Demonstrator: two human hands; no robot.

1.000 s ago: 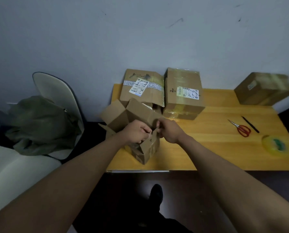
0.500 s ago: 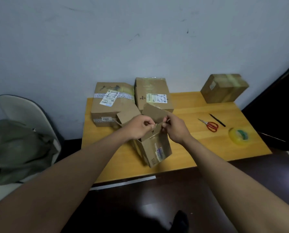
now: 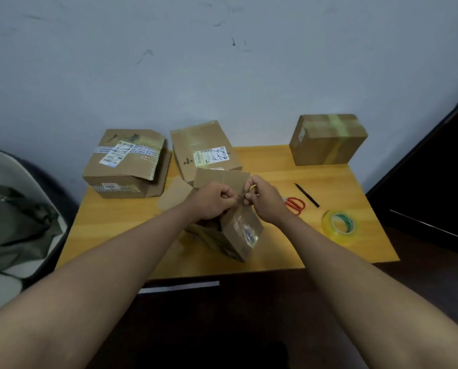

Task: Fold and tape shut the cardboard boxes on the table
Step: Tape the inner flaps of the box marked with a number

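Cardboard parcels with shipping labels (image 3: pixel 128 162) at the wooden table's (image 3: pixel 110 230) back left, left hand (image 3: pixel 212 199) and right hand (image 3: pixel 265 199) pinching flaps of the small open box (image 3: pixel 238 235) at centre, red scissors (image 3: pixel 294 203), tape roll (image 3: pixel 338 226), taped box (image 3: pixel 327 139) at right.

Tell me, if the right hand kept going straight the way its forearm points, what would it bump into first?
Probably the raised flap of the open box that the right hand already pinches, with the left hand right beside it. Depth is hard to judge from this one view.
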